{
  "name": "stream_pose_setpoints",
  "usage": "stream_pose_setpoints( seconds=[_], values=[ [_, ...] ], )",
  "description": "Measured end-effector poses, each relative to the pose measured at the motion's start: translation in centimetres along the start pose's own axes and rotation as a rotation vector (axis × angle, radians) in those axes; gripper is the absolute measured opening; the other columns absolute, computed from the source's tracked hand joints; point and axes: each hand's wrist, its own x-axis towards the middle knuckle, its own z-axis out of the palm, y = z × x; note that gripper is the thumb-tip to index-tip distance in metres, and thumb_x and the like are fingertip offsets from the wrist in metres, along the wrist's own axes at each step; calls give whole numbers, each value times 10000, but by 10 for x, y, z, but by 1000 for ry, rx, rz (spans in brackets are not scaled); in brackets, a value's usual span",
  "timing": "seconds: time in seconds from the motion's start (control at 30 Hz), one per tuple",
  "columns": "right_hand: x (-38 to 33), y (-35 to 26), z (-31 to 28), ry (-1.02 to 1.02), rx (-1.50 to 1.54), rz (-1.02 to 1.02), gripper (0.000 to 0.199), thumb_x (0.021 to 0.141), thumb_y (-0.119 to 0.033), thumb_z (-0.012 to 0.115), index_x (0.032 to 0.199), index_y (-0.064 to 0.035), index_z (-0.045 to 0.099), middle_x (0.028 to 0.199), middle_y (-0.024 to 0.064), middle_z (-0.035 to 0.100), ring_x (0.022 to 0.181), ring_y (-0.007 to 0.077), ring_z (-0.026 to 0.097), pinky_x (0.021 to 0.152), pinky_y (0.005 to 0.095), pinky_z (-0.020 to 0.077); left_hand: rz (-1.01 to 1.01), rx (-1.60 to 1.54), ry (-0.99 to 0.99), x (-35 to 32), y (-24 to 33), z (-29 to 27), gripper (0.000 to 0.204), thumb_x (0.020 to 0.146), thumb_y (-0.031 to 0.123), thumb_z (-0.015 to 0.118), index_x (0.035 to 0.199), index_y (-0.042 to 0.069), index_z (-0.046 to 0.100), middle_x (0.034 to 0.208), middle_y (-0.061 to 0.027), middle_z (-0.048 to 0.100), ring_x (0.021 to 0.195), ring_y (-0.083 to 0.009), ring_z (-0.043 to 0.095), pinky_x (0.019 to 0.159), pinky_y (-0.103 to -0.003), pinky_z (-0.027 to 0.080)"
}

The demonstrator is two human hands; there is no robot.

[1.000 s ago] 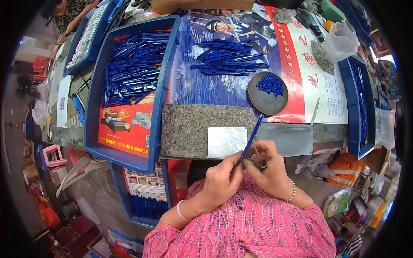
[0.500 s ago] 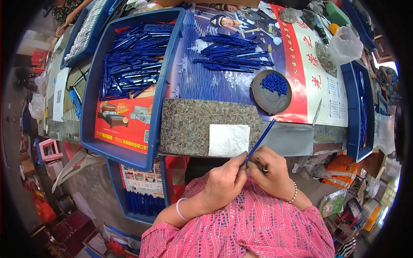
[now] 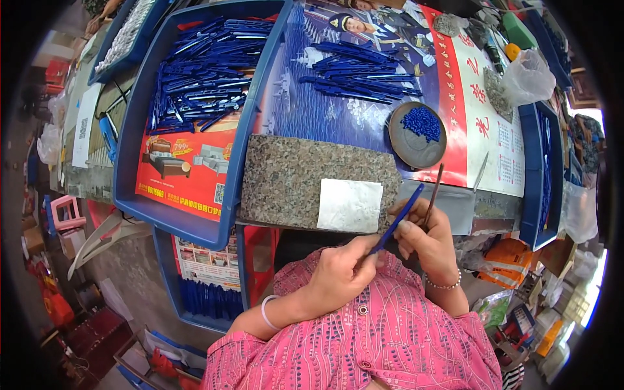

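Closed around the lower end of a slim blue plastic strip (image 3: 404,211) is my left hand (image 3: 344,273), in front of my body. The strip points up and to the right. My right hand (image 3: 430,242) pinches a thin brown stick (image 3: 435,192), tip up, beside the strip; its fingertips are close to the strip, and whether they touch it I cannot tell. Just beyond, a round brown dish (image 3: 416,153) holds many tiny blue pieces (image 3: 421,123). A folded white paper (image 3: 351,205) lies on a speckled granite slab (image 3: 279,182) at the table's near edge.
A large blue tray (image 3: 237,169) at left holds many blue strips (image 3: 201,71). More strips (image 3: 361,71) lie piled on the poster (image 3: 305,123). Another blue tray (image 3: 534,175) stands at right, near a clear plastic bag (image 3: 528,77). A lower tray (image 3: 170,260) sits below the table.
My right hand has moved up and right, away from my left hand, and the brown stick now shows upright in it. My left hand still grips the blue strip. The view has shifted slightly.
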Motion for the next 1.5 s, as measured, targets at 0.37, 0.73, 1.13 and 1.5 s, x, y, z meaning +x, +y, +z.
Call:
stream_pose_setpoints(
  seconds=[0.37, 0.73, 1.13, 1.5],
  values=[
    [-6, 4, 5, -12, -23, -38, 185, 871, -103, 576, 992, 29, 528, 672, 16, 537, 495, 40, 461, 436, 177, 358, -155, -109, -150, 3, 4, -4, 154, 879, 42, 538, 986, -68, 536, 749, -108, 664, 688, -129, 662, 591, -233, 518],
    [-7, 3, 15, -19, -153, -135, 172, 868, -84, 572, 987, 30, 524, 661, 6, 535, 490, 38, 459, 447, 173, 352, -40, -97, -78, -1, 0, -8, 133, 906, 79, 511, 943, -47, 533, 720, -93, 654, 634, -121, 651, 548, -227, 506],
    [19, 8, 22, 18, -722, -257, 178, 900, -85, 488, 939, 21, 626, 620, 24, 544, 545, 57, 438, 501, 236, 367, -361, -630, -84, -17, -36, -28, 220, 965, 167, 437, 1033, -17, 537, 740, -47, 585, 587, -84, 548, 567, -204, 466],
    [20, 0, 28, -27, -851, -260, 160, 901, -104, 494, 897, 13, 603, 707, 171, 600, 582, 276, 586, 537, 333, 434, -434, -745, -84, -17, -48, -20, 247, 949, 111, 455, 1125, -55, 506, 905, -131, 633, 772, -175, 646, 688, -260, 529]
  ],
)
